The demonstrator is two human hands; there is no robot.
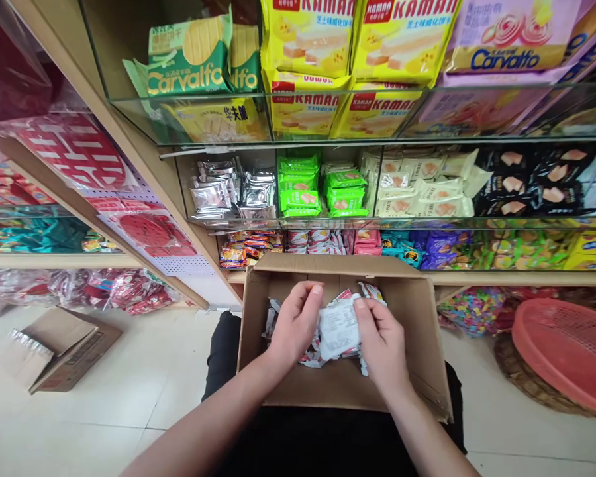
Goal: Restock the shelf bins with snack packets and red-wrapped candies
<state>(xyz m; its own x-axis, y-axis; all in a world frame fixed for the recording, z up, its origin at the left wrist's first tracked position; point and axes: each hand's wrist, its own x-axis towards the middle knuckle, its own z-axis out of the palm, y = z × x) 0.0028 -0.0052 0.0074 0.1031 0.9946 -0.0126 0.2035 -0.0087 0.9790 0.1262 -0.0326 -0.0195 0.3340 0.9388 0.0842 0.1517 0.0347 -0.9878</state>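
Observation:
An open cardboard box (417, 311) rests on my lap in front of the snack shelves. Inside it lie several small white and red snack packets (338, 328). My left hand (295, 324) and my right hand (380, 341) are both down in the box, fingers curled round a bunch of these packets held between them. The packets' white backs face up.
Glass shelves (328, 142) ahead hold rows of biscuit and wafer packs. A second cardboard box (59, 351) lies on the tiled floor at left. A red plastic basket (566, 351) sits on a woven tray at right.

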